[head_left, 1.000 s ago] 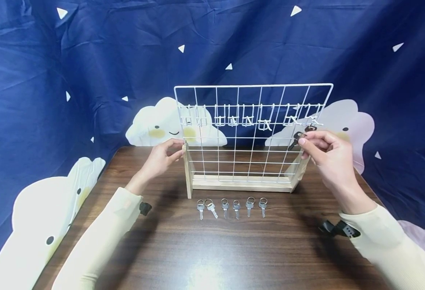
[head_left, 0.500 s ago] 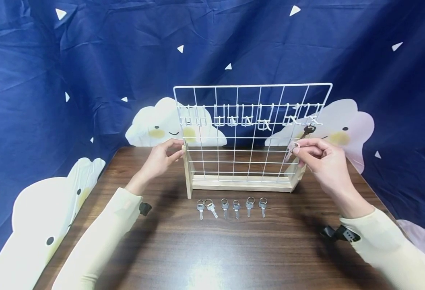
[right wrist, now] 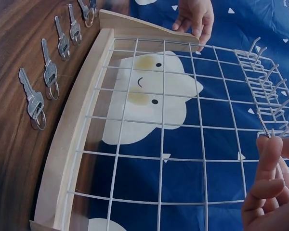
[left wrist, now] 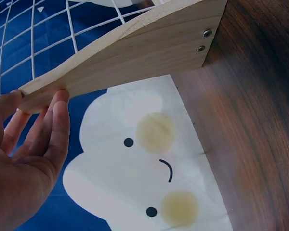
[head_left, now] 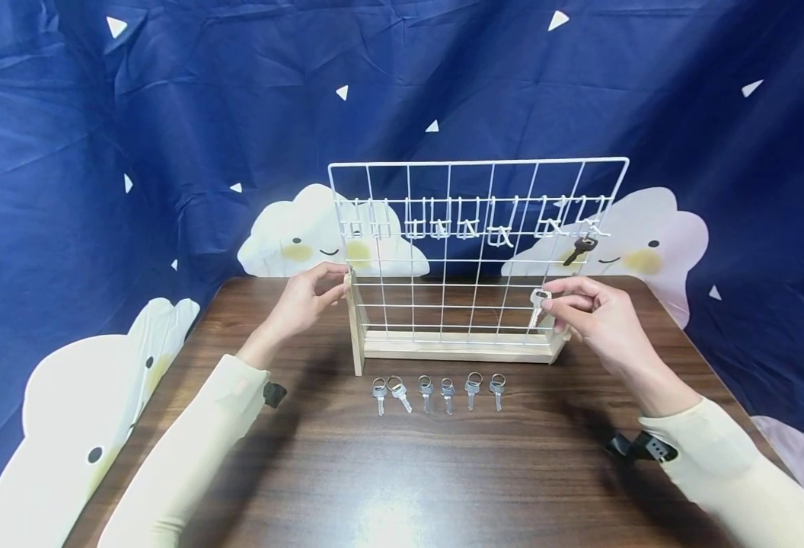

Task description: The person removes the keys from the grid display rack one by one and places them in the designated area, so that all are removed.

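Note:
A white wire grid rack (head_left: 470, 260) stands on a wooden base (head_left: 457, 350), with a row of hooks (head_left: 441, 221) along its upper part. My left hand (head_left: 306, 303) grips the upper tip of the wooden side panel (left wrist: 125, 60) between thumb and fingers. Between thumb and fingertips, my right hand (head_left: 601, 316) pinches a silver key (head_left: 537, 307) in front of the grid's lower right; the right wrist view shows it nearly edge-on. A dark-looking key (head_left: 582, 248) hangs from the rightmost hook, above my right hand. The right side panel is partly hidden behind that hand.
Several silver keys with rings (head_left: 447, 394) lie in a row on the brown wooden table (head_left: 402, 472), in front of the base. A dark blue curtain (head_left: 402, 84) with cloud and triangle prints hangs behind the table and at its sides.
My right hand has moved down and left with its key, away from the rightmost hook. The key on that hook has swung and now hangs in full view. My left hand stays put.

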A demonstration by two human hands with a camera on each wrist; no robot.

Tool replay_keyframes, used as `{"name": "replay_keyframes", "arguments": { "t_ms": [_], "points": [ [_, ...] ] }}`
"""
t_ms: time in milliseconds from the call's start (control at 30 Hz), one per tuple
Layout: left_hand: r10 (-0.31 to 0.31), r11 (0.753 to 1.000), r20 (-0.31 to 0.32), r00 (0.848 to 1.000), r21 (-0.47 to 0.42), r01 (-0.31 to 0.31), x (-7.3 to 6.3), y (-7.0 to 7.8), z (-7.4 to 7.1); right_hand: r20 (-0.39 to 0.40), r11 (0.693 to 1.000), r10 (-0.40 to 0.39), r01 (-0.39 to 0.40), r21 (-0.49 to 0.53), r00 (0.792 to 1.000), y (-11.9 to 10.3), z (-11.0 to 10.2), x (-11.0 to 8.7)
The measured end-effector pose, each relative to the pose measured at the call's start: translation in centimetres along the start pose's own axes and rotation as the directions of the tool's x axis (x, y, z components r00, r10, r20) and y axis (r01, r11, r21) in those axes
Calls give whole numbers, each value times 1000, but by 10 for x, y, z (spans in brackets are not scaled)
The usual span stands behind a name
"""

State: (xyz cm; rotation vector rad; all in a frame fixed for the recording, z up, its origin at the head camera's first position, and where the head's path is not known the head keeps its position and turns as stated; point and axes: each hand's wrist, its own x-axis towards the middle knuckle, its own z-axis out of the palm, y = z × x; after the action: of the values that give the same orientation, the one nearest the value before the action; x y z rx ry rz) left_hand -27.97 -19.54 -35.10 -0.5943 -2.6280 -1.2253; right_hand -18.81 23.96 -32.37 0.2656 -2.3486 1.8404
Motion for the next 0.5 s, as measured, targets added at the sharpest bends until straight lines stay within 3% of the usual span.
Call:
{"name": "replay_keyframes", "arguments": {
  "t_ms": [267,500],
  "points": [
    [-2,1000,-2,1000,8,2,0,1,0,138,998,19,-28,61,990,10,-4,2],
    [-8,1000,2,1000,11,8,0,1,-1,187,994,64,-78,72,980,19,-5,4]
  ]
}}
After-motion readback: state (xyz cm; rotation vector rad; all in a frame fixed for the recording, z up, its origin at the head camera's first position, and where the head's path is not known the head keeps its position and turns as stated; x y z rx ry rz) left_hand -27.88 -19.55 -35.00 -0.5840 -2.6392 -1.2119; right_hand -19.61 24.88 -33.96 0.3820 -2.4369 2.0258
